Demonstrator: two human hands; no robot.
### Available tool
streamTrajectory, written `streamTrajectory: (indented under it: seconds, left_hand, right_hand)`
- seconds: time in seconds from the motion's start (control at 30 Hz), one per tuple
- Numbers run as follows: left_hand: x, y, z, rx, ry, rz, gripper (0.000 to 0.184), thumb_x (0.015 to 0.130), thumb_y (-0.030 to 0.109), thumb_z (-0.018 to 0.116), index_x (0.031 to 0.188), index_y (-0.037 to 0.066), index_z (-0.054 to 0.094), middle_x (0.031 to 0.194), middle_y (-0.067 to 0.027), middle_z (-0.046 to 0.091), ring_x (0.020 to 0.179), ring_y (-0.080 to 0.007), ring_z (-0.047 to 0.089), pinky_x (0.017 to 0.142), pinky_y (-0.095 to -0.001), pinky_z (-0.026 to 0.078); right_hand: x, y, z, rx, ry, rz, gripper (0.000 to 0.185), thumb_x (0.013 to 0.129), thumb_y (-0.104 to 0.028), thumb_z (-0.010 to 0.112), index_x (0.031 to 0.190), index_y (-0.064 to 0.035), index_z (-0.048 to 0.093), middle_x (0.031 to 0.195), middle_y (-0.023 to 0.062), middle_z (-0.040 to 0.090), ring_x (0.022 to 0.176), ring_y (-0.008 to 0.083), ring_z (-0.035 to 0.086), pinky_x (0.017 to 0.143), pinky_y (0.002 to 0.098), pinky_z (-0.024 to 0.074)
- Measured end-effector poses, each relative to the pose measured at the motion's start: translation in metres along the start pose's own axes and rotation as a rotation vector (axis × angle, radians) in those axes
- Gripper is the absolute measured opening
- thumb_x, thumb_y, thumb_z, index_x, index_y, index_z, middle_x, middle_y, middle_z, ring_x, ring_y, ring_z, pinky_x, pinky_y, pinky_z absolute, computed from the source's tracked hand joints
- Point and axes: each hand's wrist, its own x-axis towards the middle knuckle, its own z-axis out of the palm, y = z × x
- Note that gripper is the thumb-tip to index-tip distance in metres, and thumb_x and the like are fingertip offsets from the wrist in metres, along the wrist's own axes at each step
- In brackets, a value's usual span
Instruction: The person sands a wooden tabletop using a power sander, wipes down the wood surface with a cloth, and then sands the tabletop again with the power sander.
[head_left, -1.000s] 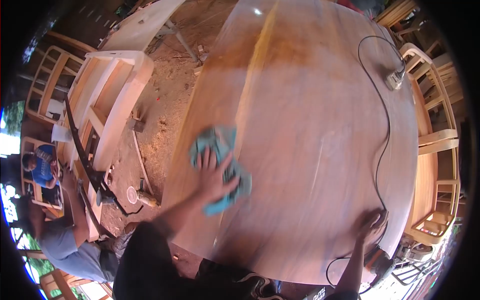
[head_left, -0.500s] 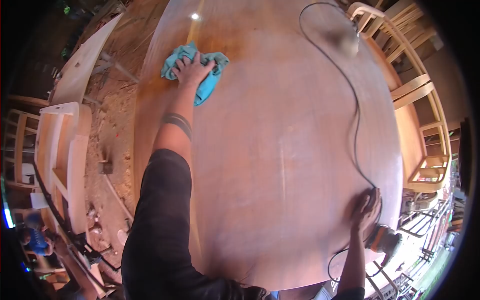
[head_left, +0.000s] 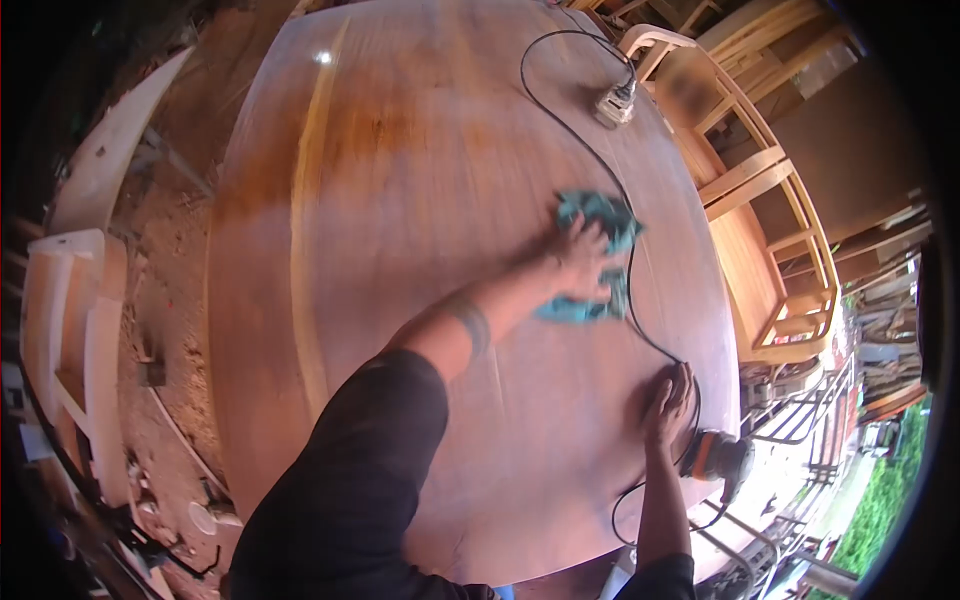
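Note:
My left hand (head_left: 585,262) presses a crumpled teal cloth (head_left: 602,215) against the wide wooden tabletop (head_left: 400,230), right of its middle. The cloth bunches out above and below my fingers and lies close to the black cord (head_left: 578,128). Near the right edge of the wood, my right hand (head_left: 672,405) lies with its fingers stretched out beside the cord. Just below and right of it, an orange and black power tool (head_left: 715,456) sits at the tabletop's edge. A darker brown, wet-looking patch (head_left: 380,130) marks the wood's upper left.
A plug and socket block (head_left: 615,104) lies at the upper right of the tabletop. Wooden bench frames stand right (head_left: 765,250) and left (head_left: 75,350). A pale board (head_left: 120,150) is at the upper left. Metal racks (head_left: 800,440) stand at the lower right.
My left hand and the cloth swept up the tabletop's left side, then across to the right, near the cord. My right hand stays near the right edge. The view has turned rightward.

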Motion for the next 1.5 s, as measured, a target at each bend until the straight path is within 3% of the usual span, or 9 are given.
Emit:
streamTrajectory:
  seconds: [0.37, 0.6, 0.7, 0.87, 0.9, 0.93, 1.07, 1.33, 1.5]
  left_hand:
    - [-0.207, 0.239, 0.0, -0.345, -0.31, 0.703, 0.077, 0.083, 0.057, 0.054, 0.149, 0.02, 0.039, 0.144, -0.018, 0.046, 0.139, -0.0377, 0.036, 0.119, -0.0589, 0.011]
    - [-0.079, -0.159, -0.037, 0.126, -0.041, -0.414, 0.065, 0.089, 0.059, 0.053, 0.141, 0.021, 0.051, 0.142, -0.0184, 0.048, 0.133, -0.0377, 0.04, 0.112, -0.0499, 0.029]
    - [-0.092, -0.189, -0.042, 0.184, 0.213, -0.846, 0.07, 0.089, 0.062, 0.047, 0.147, 0.023, 0.043, 0.147, -0.0181, 0.044, 0.138, -0.038, 0.035, 0.113, -0.0565, 0.024]
    - [-0.121, 0.02, -0.014, -0.041, 0.206, 0.126, 0.061, 0.083, 0.057, 0.058, 0.133, 0.022, 0.056, 0.123, -0.0224, 0.058, 0.109, -0.0426, 0.051, 0.102, -0.0612, 0.031]
    - [-0.136, 0.095, -0.036, -0.066, -0.345, 0.131, 0.065, 0.082, 0.058, 0.058, 0.136, 0.022, 0.054, 0.128, -0.0242, 0.055, 0.119, -0.0429, 0.047, 0.106, -0.0622, 0.027]
    - [-0.182, 0.154, -0.011, -0.288, -0.009, 0.242, 0.066, 0.081, 0.057, 0.057, 0.136, 0.022, 0.054, 0.133, -0.0246, 0.053, 0.132, -0.0415, 0.041, 0.113, -0.0629, 0.02]
    - [-0.263, 0.213, -0.012, -0.486, -0.349, 0.643, 0.068, 0.081, 0.052, 0.058, 0.142, 0.022, 0.05, 0.145, -0.0164, 0.047, 0.142, -0.0348, 0.032, 0.12, -0.0596, 0.01]
    - [-0.157, -0.214, -0.062, 0.076, -0.076, -0.793, 0.072, 0.089, 0.068, 0.043, 0.149, 0.029, 0.038, 0.149, -0.0165, 0.043, 0.139, -0.0373, 0.034, 0.115, -0.0551, 0.02]
    - [-0.178, -0.142, -0.041, 0.163, 0.076, -0.696, 0.071, 0.09, 0.068, 0.043, 0.148, 0.026, 0.042, 0.153, -0.0173, 0.037, 0.144, -0.0397, 0.026, 0.117, -0.0563, 0.015]
  right_hand:
    - [0.0, -0.003, -0.004, 0.033, 0.02, 0.072, 0.042, 0.101, -0.025, 0.042, 0.137, -0.0027, 0.049, 0.147, 0.0183, 0.043, 0.138, 0.0363, 0.038, 0.114, 0.0444, 0.0295]
    - [0.001, -0.003, -0.004, 0.047, 0.014, 0.084, 0.044, 0.1, -0.025, 0.043, 0.138, -0.0031, 0.048, 0.148, 0.0182, 0.042, 0.138, 0.0366, 0.038, 0.114, 0.0452, 0.0289]
    - [0.003, -0.004, -0.005, 0.011, 0.003, 0.066, 0.045, 0.1, -0.027, 0.045, 0.138, -0.0033, 0.047, 0.148, 0.0183, 0.041, 0.138, 0.0372, 0.037, 0.114, 0.0456, 0.0285]
    - [0.003, -0.007, -0.007, 0.023, 0.013, 0.056, 0.045, 0.1, -0.027, 0.046, 0.138, -0.0031, 0.047, 0.148, 0.0187, 0.042, 0.137, 0.0382, 0.037, 0.114, 0.0465, 0.0288]
    - [0.001, -0.007, -0.007, 0.037, 0.016, 0.053, 0.045, 0.1, -0.027, 0.046, 0.138, -0.0033, 0.047, 0.148, 0.0187, 0.042, 0.137, 0.038, 0.037, 0.114, 0.0464, 0.0289]
    - [0.002, -0.006, -0.006, 0.047, 0.026, 0.047, 0.045, 0.1, -0.027, 0.046, 0.138, -0.0035, 0.047, 0.148, 0.0187, 0.042, 0.137, 0.0379, 0.037, 0.114, 0.0463, 0.0291]
    - [0.003, -0.002, -0.005, -0.021, -0.003, 0.052, 0.047, 0.098, -0.029, 0.049, 0.139, -0.0044, 0.047, 0.149, 0.0181, 0.041, 0.138, 0.037, 0.037, 0.114, 0.0463, 0.0289]
    - [0.003, -0.001, -0.002, 0.007, 0.005, 0.024, 0.05, 0.099, -0.033, 0.048, 0.141, -0.0053, 0.045, 0.149, 0.0199, 0.04, 0.138, 0.0378, 0.036, 0.115, 0.0464, 0.0282]
    - [0.003, 0.003, 0.001, -0.001, 0.014, 0.0, 0.051, 0.099, -0.034, 0.05, 0.14, -0.0057, 0.045, 0.148, 0.0196, 0.041, 0.137, 0.0366, 0.038, 0.114, 0.0461, 0.0293]
